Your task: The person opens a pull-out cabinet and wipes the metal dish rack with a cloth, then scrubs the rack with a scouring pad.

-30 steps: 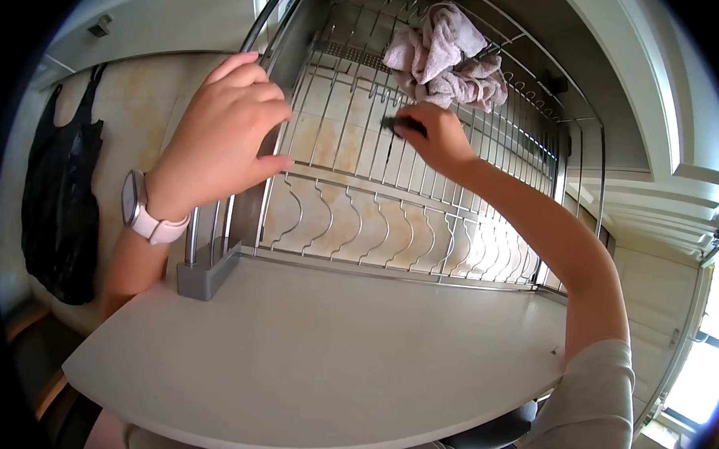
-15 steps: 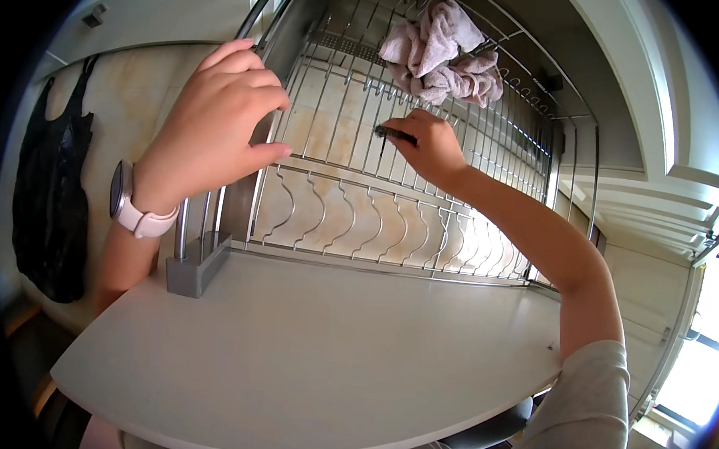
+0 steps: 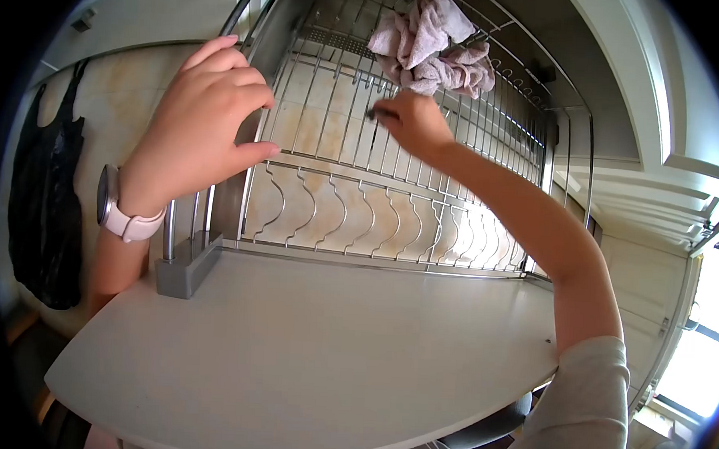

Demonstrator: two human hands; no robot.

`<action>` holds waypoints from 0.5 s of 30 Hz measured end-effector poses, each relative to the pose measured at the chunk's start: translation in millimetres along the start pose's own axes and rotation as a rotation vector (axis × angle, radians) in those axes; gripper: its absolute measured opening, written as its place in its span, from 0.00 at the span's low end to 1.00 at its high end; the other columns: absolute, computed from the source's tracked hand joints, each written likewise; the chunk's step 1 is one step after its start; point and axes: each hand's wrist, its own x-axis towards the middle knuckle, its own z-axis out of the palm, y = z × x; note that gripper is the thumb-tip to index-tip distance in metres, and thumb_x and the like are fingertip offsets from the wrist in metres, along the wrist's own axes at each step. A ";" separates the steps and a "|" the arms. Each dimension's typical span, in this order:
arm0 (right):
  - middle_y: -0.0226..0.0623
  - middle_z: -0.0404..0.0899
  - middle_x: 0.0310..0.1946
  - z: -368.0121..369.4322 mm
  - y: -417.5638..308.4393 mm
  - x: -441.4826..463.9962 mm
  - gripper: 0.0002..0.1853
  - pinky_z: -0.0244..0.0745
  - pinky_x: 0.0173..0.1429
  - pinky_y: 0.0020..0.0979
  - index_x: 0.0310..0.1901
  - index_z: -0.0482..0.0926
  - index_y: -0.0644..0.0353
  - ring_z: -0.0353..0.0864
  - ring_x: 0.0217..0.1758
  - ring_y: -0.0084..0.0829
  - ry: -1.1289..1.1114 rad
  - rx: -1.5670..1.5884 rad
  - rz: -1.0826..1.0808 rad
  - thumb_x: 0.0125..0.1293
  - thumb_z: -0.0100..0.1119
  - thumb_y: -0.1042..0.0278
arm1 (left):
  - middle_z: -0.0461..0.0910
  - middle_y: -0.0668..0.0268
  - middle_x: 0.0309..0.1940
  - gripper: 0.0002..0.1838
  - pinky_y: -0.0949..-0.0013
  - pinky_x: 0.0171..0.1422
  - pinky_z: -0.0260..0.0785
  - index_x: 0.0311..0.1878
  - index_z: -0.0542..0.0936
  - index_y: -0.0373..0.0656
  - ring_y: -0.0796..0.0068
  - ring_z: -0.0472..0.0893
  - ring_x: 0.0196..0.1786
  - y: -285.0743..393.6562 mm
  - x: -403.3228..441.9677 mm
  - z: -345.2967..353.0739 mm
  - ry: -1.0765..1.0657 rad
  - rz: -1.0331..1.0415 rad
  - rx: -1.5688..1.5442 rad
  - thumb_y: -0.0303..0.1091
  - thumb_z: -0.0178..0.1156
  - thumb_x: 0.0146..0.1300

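Observation:
A wire rack (image 3: pixel 345 184) with wavy lower wires fills the pulled-out metal drawer frame. My left hand (image 3: pixel 207 121), with a watch (image 3: pixel 119 206) on its wrist, rests by the frame's left side, fingertips at the dark rail, thumb apart from the fingers and nothing seen in it. Over the middle of the rack, my right hand (image 3: pixel 416 124) pinches a small dark item (image 3: pixel 375 114), mostly hidden by the fingers. Just above that hand lies a crumpled pinkish cloth (image 3: pixel 431 47) on the rack's far part.
The white drawer front (image 3: pixel 306 350) spans the space nearest me, with a grey bracket (image 3: pixel 187 267) at its left end. A black bag (image 3: pixel 47 203) hangs at the far left. White cabinets (image 3: pixel 638 277) and a bright window stand on the right.
My right hand dipped toward me with the dark item, then rose closer to the cloth. Rack, cloth and left hand have shifted slightly left in the view.

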 end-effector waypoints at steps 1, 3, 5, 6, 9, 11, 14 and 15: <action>0.44 0.75 0.23 -2.8 3.7 10.2 0.07 0.72 0.36 0.40 0.32 0.80 0.55 0.76 0.30 0.44 -0.013 -0.016 0.046 0.53 0.53 0.68 | 0.76 0.63 0.28 0.16 0.61 0.68 0.53 0.28 0.78 0.37 0.65 0.72 0.40 0.4 -0.3 -0.1 -0.010 -0.008 0.001 0.35 0.69 0.37; 0.45 0.75 0.24 -0.7 -5.1 -2.0 0.07 0.72 0.38 0.40 0.32 0.80 0.55 0.76 0.30 0.45 -0.113 0.048 0.067 0.54 0.52 0.68 | 0.76 0.63 0.27 0.16 0.61 0.68 0.53 0.28 0.78 0.37 0.65 0.72 0.40 -1.0 1.3 0.2 0.000 -0.005 0.012 0.35 0.69 0.37; 0.44 0.75 0.26 1.9 -18.0 -25.9 0.07 0.72 0.40 0.40 0.33 0.80 0.55 0.76 0.33 0.44 -0.148 0.098 0.004 0.54 0.53 0.69 | 0.75 0.63 0.27 0.16 0.61 0.68 0.53 0.28 0.78 0.37 0.65 0.72 0.40 -0.1 -1.3 1.4 0.016 -0.015 0.017 0.35 0.69 0.37; 0.40 0.75 0.24 1.8 -22.4 -28.5 0.08 0.71 0.37 0.36 0.35 0.81 0.56 0.75 0.29 0.40 -0.202 0.055 0.020 0.53 0.58 0.69 | 0.75 0.63 0.27 0.16 0.61 0.68 0.53 0.28 0.78 0.37 0.65 0.72 0.40 -0.6 -1.6 2.2 0.023 -0.007 0.012 0.35 0.69 0.37; 0.40 0.75 0.25 -1.7 -15.2 -15.6 0.08 0.72 0.37 0.36 0.35 0.81 0.57 0.75 0.30 0.40 -0.224 -0.009 -0.074 0.53 0.58 0.69 | 0.74 0.63 0.26 0.16 0.61 0.68 0.53 0.27 0.78 0.37 0.65 0.72 0.40 -0.4 0.2 2.1 0.023 0.010 0.023 0.36 0.69 0.36; 0.40 0.75 0.25 0.2 -13.3 -12.2 0.08 0.72 0.38 0.36 0.35 0.81 0.57 0.76 0.31 0.40 -0.233 0.006 -0.015 0.53 0.57 0.69 | 0.74 0.63 0.25 0.16 0.61 0.68 0.53 0.27 0.78 0.37 0.65 0.72 0.39 1.2 -0.2 0.3 0.016 0.014 0.030 0.36 0.69 0.36; 0.38 0.75 0.27 1.2 -16.3 -16.6 0.07 0.73 0.37 0.36 0.34 0.81 0.56 0.76 0.31 0.40 -0.116 -0.025 -0.033 0.54 0.56 0.68 | 0.74 0.63 0.30 0.17 0.57 0.69 0.48 0.30 0.77 0.37 0.62 0.71 0.43 2.0 1.5 -4.2 -0.128 -0.051 0.061 0.36 0.68 0.36; 0.38 0.75 0.27 0.8 -18.1 -18.3 0.07 0.73 0.37 0.36 0.34 0.81 0.56 0.76 0.31 0.40 -0.113 -0.030 -0.032 0.54 0.56 0.68 | 0.74 0.63 0.30 0.17 0.57 0.69 0.49 0.30 0.77 0.37 0.62 0.71 0.43 2.2 1.6 -4.2 -0.120 -0.046 0.052 0.36 0.68 0.36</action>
